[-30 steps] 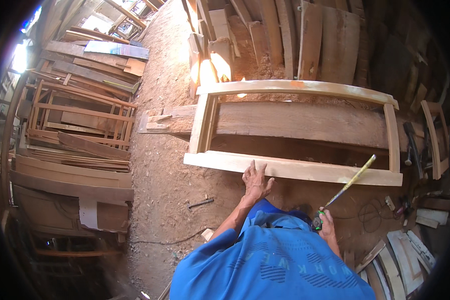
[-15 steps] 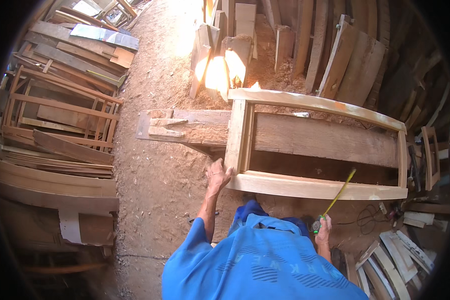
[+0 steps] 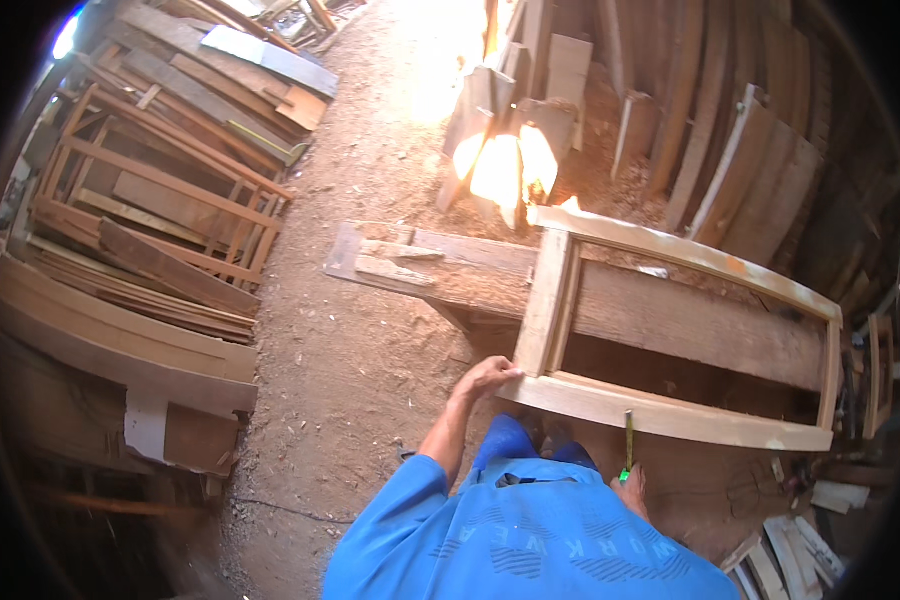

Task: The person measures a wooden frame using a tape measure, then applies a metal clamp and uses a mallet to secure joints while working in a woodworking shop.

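Note:
A pale wooden frame [image 3: 670, 418], rectangular with an open middle, lies across a rough plank bench [image 3: 480, 268]. At the frame's near left corner is my left hand [image 3: 488, 377], its fingers closed on the wood. Close to my body, on the near side of the frame, my right hand [image 3: 631, 488] is closed round a tape measure [image 3: 625, 474] with a bit of green on it. A short length of yellow blade [image 3: 629, 435] sticks out of it toward the frame's near rail. My arm partly hides the right hand's grip.
Old frames and boards [image 3: 160, 215] are piled along the left. Planks [image 3: 710, 150] lean upright at the far right, beside brightly sunlit wood blocks [image 3: 510, 165]. Offcuts [image 3: 785, 555] lie at the lower right. A dark cord [image 3: 290, 512] crosses the dirt floor at lower left.
The view has shifted, so the scene sits further right and lower. My right hand has drawn closer to my body, and less tape blade shows. My left hand stays on the frame's corner.

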A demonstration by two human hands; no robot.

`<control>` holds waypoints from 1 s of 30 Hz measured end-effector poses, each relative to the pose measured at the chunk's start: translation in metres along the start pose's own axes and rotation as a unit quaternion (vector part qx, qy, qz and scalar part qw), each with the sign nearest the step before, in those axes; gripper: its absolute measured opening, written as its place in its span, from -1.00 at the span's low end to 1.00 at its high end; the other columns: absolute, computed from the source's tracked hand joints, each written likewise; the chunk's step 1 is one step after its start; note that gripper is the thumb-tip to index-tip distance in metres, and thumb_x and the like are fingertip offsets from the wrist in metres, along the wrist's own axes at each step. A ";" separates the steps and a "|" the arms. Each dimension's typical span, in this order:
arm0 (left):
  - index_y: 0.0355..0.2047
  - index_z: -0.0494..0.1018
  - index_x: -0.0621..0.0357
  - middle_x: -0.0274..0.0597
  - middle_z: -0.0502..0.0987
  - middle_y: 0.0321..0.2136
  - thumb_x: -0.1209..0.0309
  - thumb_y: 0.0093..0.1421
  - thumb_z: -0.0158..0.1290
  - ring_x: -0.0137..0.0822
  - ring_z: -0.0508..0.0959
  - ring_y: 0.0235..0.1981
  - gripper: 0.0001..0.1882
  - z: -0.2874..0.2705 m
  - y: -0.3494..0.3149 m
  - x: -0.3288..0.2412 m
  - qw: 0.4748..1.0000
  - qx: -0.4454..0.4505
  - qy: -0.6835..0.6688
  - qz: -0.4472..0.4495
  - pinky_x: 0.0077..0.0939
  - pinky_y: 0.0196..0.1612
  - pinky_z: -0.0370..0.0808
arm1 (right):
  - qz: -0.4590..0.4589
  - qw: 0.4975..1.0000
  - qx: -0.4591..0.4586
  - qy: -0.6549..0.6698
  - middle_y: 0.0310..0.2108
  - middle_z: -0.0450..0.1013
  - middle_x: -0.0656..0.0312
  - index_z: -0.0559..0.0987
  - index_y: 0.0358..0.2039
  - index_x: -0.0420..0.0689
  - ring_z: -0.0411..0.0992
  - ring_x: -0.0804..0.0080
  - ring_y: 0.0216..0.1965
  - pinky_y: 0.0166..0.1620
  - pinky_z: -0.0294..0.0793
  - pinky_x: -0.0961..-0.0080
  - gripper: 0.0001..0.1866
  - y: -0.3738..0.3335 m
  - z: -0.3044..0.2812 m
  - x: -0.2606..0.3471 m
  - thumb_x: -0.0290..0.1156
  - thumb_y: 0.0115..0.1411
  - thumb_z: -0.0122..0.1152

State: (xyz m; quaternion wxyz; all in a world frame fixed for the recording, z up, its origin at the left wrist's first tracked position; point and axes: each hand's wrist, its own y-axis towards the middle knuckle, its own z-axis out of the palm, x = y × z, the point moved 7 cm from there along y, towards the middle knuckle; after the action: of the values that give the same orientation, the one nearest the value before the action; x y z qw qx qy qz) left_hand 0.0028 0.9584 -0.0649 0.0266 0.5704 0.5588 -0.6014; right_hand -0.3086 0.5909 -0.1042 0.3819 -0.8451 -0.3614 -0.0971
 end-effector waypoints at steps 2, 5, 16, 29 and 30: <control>-0.18 0.54 0.28 -0.17 0.56 -0.38 -0.07 0.13 0.19 -0.37 0.50 -0.34 -0.42 -0.003 -0.003 0.006 1.000 -0.011 -0.010 0.018 -0.40 -0.26 0.44 | -0.068 0.991 0.043 -0.103 0.04 0.33 -0.26 0.31 0.09 -0.36 0.30 -0.26 0.09 0.15 0.32 0.01 -0.29 0.002 0.014 0.007 -0.36 -0.09 0.27; -0.23 0.56 0.27 -0.27 0.52 -0.50 -0.03 0.14 0.20 -0.43 0.47 -0.44 -0.47 0.001 -0.002 0.002 1.000 0.013 -0.013 -0.002 -0.43 -0.38 0.42 | -0.029 0.989 0.049 -0.139 0.05 0.33 -0.21 0.32 0.09 -0.22 0.32 -0.21 0.08 0.15 0.33 0.02 -0.29 0.002 0.021 0.012 -0.34 -0.11 0.34; 0.00 0.46 0.36 -0.01 0.60 -0.18 0.06 0.25 0.10 -0.26 0.58 -0.17 -0.44 -0.114 -0.053 0.192 0.987 -0.071 -0.139 0.032 -0.31 -0.12 0.51 | -0.154 0.973 0.104 -0.138 -0.05 0.44 -0.13 0.23 0.16 -0.14 0.39 -0.12 0.04 0.09 0.40 0.08 -0.27 0.009 0.165 0.146 -0.39 -0.01 0.37; 0.05 0.44 0.30 0.09 0.58 -0.08 0.14 0.19 0.15 -0.14 0.57 -0.02 -0.46 -0.434 -0.239 0.442 0.923 -0.309 -0.142 -0.180 -0.30 0.03 0.49 | -0.243 0.952 -0.064 -0.176 0.01 0.39 -0.21 0.16 0.24 -0.13 0.38 -0.21 0.07 0.12 0.34 -0.03 -0.16 0.062 0.260 0.722 -0.18 0.02 0.38; 0.05 0.44 0.30 0.09 0.58 -0.08 0.14 0.19 0.15 -0.14 0.57 -0.02 -0.46 -0.452 -0.228 0.434 0.922 -0.314 -0.145 -0.176 -0.30 0.03 0.49 | -0.249 0.950 -0.067 -0.175 0.01 0.39 -0.21 0.16 0.24 -0.13 0.38 -0.21 0.07 0.12 0.34 -0.03 -0.16 0.080 0.269 0.734 -0.18 0.02 0.38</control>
State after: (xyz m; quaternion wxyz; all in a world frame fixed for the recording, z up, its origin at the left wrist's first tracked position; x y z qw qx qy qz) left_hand -0.0046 1.6242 -0.1048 0.1784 0.3318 0.8003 -0.4665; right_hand 0.2447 1.1415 -0.0132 0.2185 -0.7559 -0.6139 -0.0633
